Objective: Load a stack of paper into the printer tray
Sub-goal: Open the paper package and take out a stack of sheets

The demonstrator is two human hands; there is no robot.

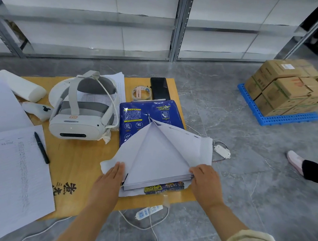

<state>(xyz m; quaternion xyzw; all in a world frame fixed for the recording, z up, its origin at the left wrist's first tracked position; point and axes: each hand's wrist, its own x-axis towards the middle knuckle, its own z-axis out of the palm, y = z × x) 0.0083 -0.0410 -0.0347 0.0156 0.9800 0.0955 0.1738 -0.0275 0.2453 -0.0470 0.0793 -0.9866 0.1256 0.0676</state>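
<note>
A ream of white paper [157, 170] lies at the near right corner of the wooden table [76, 159], inside a blue wrapper [145, 117] torn open at its near end. White wrapper flaps [196, 147] are folded back over the stack. My left hand [113, 176] lies flat, fingers together, on the left flap beside the stack. My right hand [204, 181] grips the stack's near right corner, fingers curled around the sheet edges. No printer or tray is in view.
A white VR headset [80, 116], a controller [37, 108], a tape roll [141, 93] and a black phone [160, 88] share the table. An open notebook [8, 168] with a pen [42, 148] lies left. A power strip [148, 211] with cables and stacked cartons [287, 88] are on the floor.
</note>
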